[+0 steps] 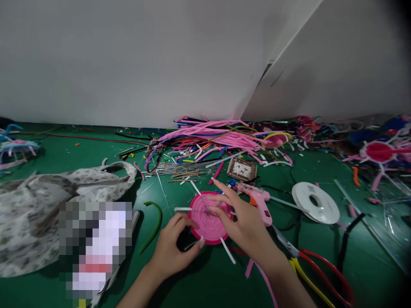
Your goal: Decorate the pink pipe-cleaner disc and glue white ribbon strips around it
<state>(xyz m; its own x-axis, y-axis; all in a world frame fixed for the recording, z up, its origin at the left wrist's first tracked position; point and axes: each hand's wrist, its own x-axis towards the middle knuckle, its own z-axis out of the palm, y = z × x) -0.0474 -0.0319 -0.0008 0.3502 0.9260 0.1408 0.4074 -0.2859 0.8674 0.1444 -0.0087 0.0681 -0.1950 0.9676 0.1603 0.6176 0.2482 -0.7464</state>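
Note:
A round pink disc (210, 229), wound in a flat spiral with white strips sticking out from its edge, lies in front of me. My left hand (175, 241) grips its left and lower rim between thumb and curled fingers; the thumb tip rests near one white strip (192, 244). Over the disc's right side reaches my right hand (242, 220), index finger stretched out, the other fingers apart, with fingertips touching the coils near the centre. Part of the disc is hidden under that hand. Just beyond it sits a pink hot glue gun (257, 196).
Red-and-yellow-handled scissors (303, 256) and a white spool (316, 203) are at right. Behind lies a heap of pink pipe cleaners (218, 134) and a small brown woven frame (242, 169). A floral cloth (28, 214), a blurred-out phone (99, 252) and a green strip (156, 226) lie left.

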